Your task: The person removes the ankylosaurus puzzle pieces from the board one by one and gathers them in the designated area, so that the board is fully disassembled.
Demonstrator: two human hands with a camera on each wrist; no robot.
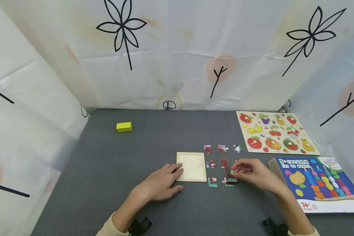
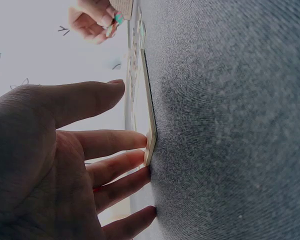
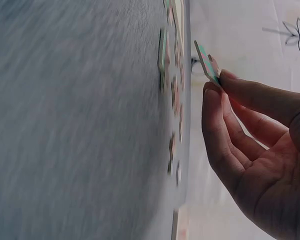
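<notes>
My left hand (image 1: pixel 162 183) rests at the left edge of a square wooden puzzle tray (image 1: pixel 191 167), fingertips touching its frame. In the left wrist view the fingers of that hand are spread and nearly straight. Between thumb and fingertips, my right hand (image 1: pixel 252 172) pinches a jigsaw piece (image 3: pixel 206 62) with green and red on it, lifted off the table. Beneath and left of it lie several loose jigsaw pieces (image 1: pixel 224 163) in rough rows, right of the tray. The held piece hides part of a piece (image 1: pixel 229 185) below it.
A fruit puzzle board (image 1: pixel 278 134) lies at the back right. In front of it is a blue toy box (image 1: pixel 321 183), close to my right forearm. A yellow block (image 1: pixel 124 127) sits at the back left of the grey table (image 1: pixel 106 170). Patterned white cloth hangs behind and at the sides.
</notes>
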